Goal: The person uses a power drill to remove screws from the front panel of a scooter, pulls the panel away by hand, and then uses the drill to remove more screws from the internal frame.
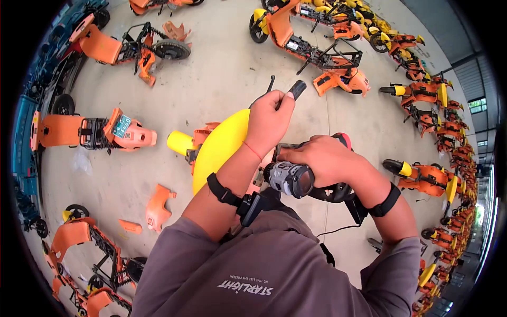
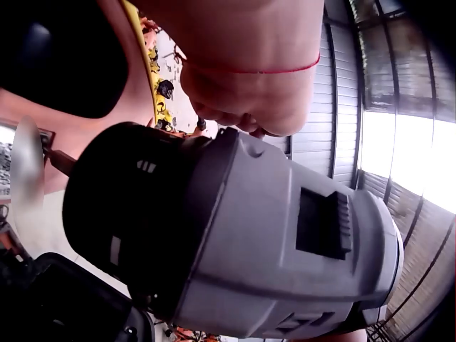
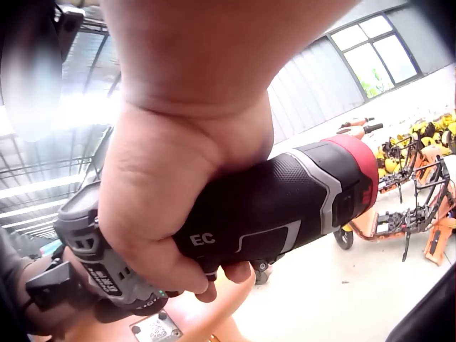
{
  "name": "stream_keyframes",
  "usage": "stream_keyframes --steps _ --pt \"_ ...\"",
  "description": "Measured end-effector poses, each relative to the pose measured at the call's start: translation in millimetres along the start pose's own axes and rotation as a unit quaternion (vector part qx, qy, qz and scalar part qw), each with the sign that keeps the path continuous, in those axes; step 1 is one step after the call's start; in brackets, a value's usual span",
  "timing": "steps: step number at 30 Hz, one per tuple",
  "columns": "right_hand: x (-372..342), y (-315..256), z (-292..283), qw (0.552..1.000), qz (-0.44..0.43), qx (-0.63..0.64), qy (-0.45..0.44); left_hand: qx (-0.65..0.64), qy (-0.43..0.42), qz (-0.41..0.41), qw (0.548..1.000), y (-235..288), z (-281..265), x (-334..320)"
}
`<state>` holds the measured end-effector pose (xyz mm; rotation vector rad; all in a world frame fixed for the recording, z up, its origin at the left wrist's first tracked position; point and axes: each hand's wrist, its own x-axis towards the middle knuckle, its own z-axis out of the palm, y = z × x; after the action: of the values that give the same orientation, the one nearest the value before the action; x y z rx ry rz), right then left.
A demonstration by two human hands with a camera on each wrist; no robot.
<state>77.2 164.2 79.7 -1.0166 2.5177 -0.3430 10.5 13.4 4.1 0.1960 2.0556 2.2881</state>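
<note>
Head view, centre: Left grip (image 1: pixel 270 119) closed round a black handlebar end (image 1: pixel 298 89), the tip poking out past the thumb. Right grip (image 1: pixel 325 156), just right of centre, wrapped firmly about a grey-and-black power tool (image 1: pixel 290 178); the tool's body lies at mid-frame, near the left forearm strap (image 1: pixel 222 190). Right wrist view: fingers curled round the handle (image 3: pixel 263 206), marked "EC", red base (image 3: pixel 356 167) toward frame right. Yellow panel (image 1: pixel 219 153) left of centre, beside the left forearm. Loose orange panel (image 1: pixel 160 207) on floor (image 1: pixel 211 79), lower left. Orange scooters (image 1: pixel 58 129) along both sides.
</note>
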Motion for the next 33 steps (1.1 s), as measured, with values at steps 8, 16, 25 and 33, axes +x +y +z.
stream_keyframes --steps 8,16,25,33 --pt "-86.7 -30.5 -16.8 0.983 0.064 0.114 0.13 0.044 -0.079 0.001 0.996 2.2 2.7 -2.7" --pt "-163.6 -49.1 141.0 0.821 0.261 0.423 0.28 0.253 -0.253 0.097 0.929 -4.3 16.5 -22.3" --pt "-211.5 -110.1 221.6 0.745 0.408 0.43 0.306 0.29 -0.325 0.11 0.893 -29.3 16.1 -25.3" --pt "-246.6 -111.7 366.4 0.609 0.677 0.355 0.209 0.417 -0.358 0.086 0.831 -4.5 25.4 -36.9"
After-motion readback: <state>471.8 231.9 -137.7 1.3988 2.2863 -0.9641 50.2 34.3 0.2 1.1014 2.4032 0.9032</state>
